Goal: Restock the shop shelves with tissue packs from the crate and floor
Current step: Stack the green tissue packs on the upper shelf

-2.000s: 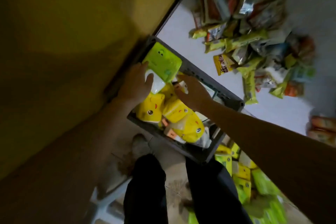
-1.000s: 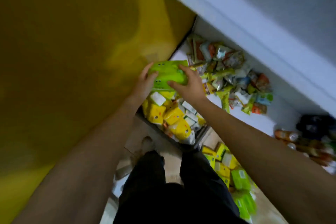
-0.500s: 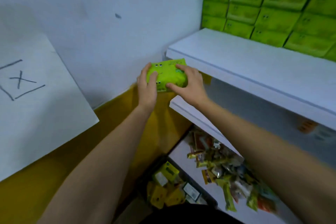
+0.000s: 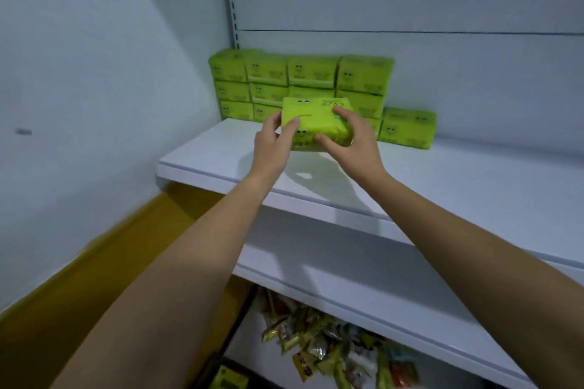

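At the far left I am seeing the pale wall (image 4: 94,73), with its yellow band (image 4: 94,262) running low. My left hand (image 4: 271,148) is gripping the left end of the green tissue pack (image 4: 316,118), the thumb curling onto its front face. The pack is hanging just above the upper shelf (image 4: 458,193) and throwing a shadow on the board. It is sitting in front of the stacked green packs (image 4: 303,73), which are lining the back wall three high. My right hand (image 4: 355,142) is clamping the pack's right end, fingers curling over the top and thumb pressing the front. Further right, a lone green pack (image 4: 407,128) is standing on the shelf just beside the stack. Below, the lower shelf (image 4: 379,290) is overhanging a heap of snack packets (image 4: 331,344). A yellow pack (image 4: 229,379) is peeking in at the bottom edge.
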